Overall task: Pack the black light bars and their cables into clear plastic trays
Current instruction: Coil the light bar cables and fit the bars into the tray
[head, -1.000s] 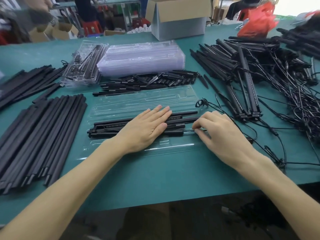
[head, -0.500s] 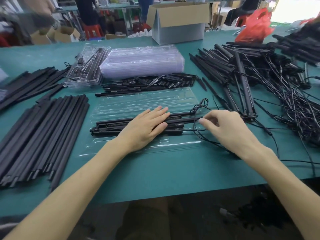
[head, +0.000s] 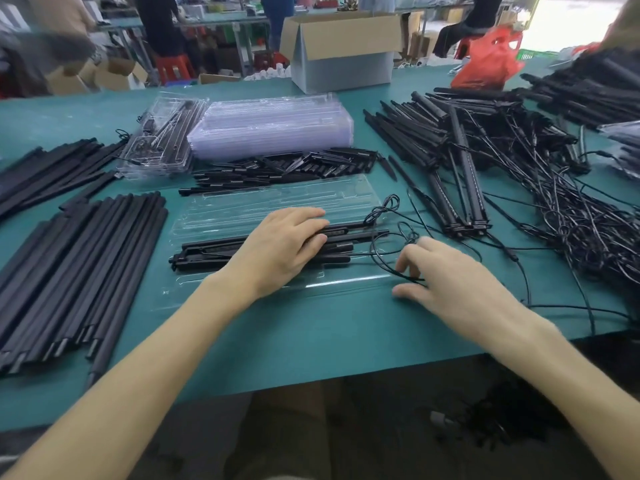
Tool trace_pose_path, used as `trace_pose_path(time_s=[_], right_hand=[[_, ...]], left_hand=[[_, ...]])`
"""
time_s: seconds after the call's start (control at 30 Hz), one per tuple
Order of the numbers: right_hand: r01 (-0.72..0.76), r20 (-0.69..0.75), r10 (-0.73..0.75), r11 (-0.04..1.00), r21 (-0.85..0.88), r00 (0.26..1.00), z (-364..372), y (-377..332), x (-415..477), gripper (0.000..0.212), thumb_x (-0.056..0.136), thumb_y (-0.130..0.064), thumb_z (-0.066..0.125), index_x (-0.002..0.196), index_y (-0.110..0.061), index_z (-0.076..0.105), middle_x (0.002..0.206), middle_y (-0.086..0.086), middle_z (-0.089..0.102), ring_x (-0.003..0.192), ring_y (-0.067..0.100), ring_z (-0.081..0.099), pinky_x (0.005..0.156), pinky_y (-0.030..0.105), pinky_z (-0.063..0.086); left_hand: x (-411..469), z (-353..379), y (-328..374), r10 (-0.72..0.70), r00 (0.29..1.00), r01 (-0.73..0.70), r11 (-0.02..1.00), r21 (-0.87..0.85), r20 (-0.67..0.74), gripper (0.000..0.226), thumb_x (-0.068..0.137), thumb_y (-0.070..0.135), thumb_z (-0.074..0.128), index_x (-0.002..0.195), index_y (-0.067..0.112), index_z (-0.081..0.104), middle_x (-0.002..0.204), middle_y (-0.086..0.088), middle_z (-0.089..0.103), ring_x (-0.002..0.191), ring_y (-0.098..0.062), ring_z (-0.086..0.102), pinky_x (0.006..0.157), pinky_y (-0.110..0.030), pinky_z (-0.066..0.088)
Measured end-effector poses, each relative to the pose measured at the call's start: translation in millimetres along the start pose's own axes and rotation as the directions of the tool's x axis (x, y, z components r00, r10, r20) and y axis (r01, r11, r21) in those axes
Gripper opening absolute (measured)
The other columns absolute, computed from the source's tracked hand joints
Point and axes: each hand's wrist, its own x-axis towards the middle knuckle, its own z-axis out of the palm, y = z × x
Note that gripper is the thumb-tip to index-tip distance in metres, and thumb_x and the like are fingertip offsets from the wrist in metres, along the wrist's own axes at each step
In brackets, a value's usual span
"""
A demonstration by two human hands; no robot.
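Observation:
An open clear plastic tray (head: pixel 277 202) lies in front of me on the green table. A bundle of black light bars (head: pixel 214 251) rests across its near half. My left hand (head: pixel 280 251) lies on the bars, with its fingers curled over their far edge. The bars' thin black cable (head: pixel 381 244) loops off the tray's right end. My right hand (head: pixel 446 282) is at the tray's near right corner, and the cable runs between its thumb and fingers. That hand is blurred.
Stacked empty clear trays (head: pixel 273 129) and packed trays (head: pixel 162 147) sit behind. Short black pieces (head: pixel 284 168) lie along the tray's far edge. Long black bars (head: pixel 76 265) fill the left. Tangled bars with cables (head: pixel 485 161) cover the right. A cardboard box (head: pixel 343 46) stands at the back.
My right hand has moved from the bars' right end toward me and to the right, drawing the cable into a loop. My left hand stays on the bars, its fingers now curled.

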Motion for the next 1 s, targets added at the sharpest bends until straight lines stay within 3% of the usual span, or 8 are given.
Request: trace_pose_path(time_s=[0.07,0.13,0.27,0.4,0.53,0.67,0.83,1.0], right_hand=[[0.019,-0.091,-0.022,0.999,-0.031,0.996,5.2,-9.3,-3.8,0.013,0.097,-0.033,0.061,0.104,-0.023,0.056,0.095,-0.011,0.048,0.09,0.013,0.053,0.069,0.029,0.041],[0.06,-0.194,-0.046,0.996,0.07,0.98,6.0,-22.5,-5.0,0.009,0.097,-0.026,0.06,0.101,-0.017,0.059,0.095,-0.007,0.051,0.086,0.019,0.057,0.071,0.035,0.049],[0.146,-0.346,-0.051,0.956,0.256,0.937,7.2,-59.7,-0.1,0.011,0.097,-0.021,0.06,0.101,-0.011,0.061,0.097,0.0,0.056,0.079,0.023,0.059,0.07,0.044,0.052],[0.205,-0.473,0.041,0.865,0.458,0.88,7.1,-91.2,4.7,0.012,0.095,-0.016,0.064,0.105,-0.009,0.062,0.1,0.001,0.058,0.077,0.019,0.058,0.072,0.039,0.052],[0.234,-0.479,0.018,0.855,0.462,0.878,12.4,-103.4,8.1,0.011,0.095,-0.017,0.064,0.102,-0.009,0.061,0.099,0.001,0.058,0.077,0.022,0.058,0.07,0.043,0.052],[0.232,-0.44,0.01,0.839,0.492,0.898,24.2,-98.1,8.2,0.012,0.094,-0.02,0.067,0.101,-0.012,0.063,0.097,-0.002,0.059,0.079,0.016,0.057,0.073,0.041,0.051],[0.246,-0.41,0.002,0.798,0.55,0.912,24.2,-72.1,7.0,0.009,0.093,-0.022,0.07,0.098,-0.014,0.069,0.091,-0.006,0.063,0.079,0.006,0.057,0.073,0.018,0.046],[0.202,-0.535,0.131,0.831,0.518,0.835,15.8,-39.7,6.5,0.008,0.1,-0.016,0.059,0.104,-0.014,0.066,0.093,-0.006,0.063,0.081,0.006,0.058,0.073,0.017,0.045]], left_hand=[[1.2,0.6,10.9,0.029,0.999,-0.03,0.999,-0.04,-0.03,0.03,0.104,0.028,0.052,0.127,0.014,0.067,0.136,0.001,0.06,0.128,-0.02,0.052,0.112,-0.036,0.036],[2.3,3.3,22.9,0.036,0.998,-0.042,0.993,-0.106,-0.054,0.026,0.103,0.026,0.055,0.118,0.013,0.071,0.125,0.003,0.065,0.117,-0.02,0.056,0.106,-0.039,0.041],[5.3,4.5,40.0,-0.093,0.991,0.053,0.928,-0.368,-0.092,0.025,0.104,0.018,0.052,0.095,0.007,0.073,0.106,0.001,0.066,0.103,-0.018,0.059,0.097,-0.042,0.045],[5.2,-6.9,46.0,-0.245,0.969,0.147,0.676,-0.722,-0.032,0.023,0.105,0.011,0.049,0.103,0.02,0.071,0.099,0.002,0.074,0.094,-0.009,0.066,0.089,-0.027,0.052],[3.5,-13.4,44.1,-0.407,0.912,0.244,0.451,-0.858,0.046,0.029,0.108,0.019,0.045,0.113,0.011,0.072,0.11,-0.006,0.074,0.101,-0.011,0.067,0.094,-0.027,0.052],[-0.4,-8.4,39.5,-0.409,0.907,0.303,0.475,-0.826,0.097,0.027,0.106,0.012,0.046,0.116,0.009,0.071,0.106,-0.002,0.074,0.091,-0.007,0.066,0.085,-0.02,0.053],[-10.7,0.3,28.5,-0.372,0.927,0.289,0.639,-0.713,0.043,0.023,0.098,-0.002,0.056,0.116,0.005,0.07,0.107,-0.005,0.075,0.101,-0.01,0.07,0.091,-0.021,0.052],[-13.3,-3.4,14.7,-0.328,0.943,0.274,0.685,-0.675,0.05,0.02,0.098,0.002,0.061,0.112,0.01,0.072,0.105,0.004,0.076,0.101,-0.005,0.07,0.093,-0.018,0.052]])
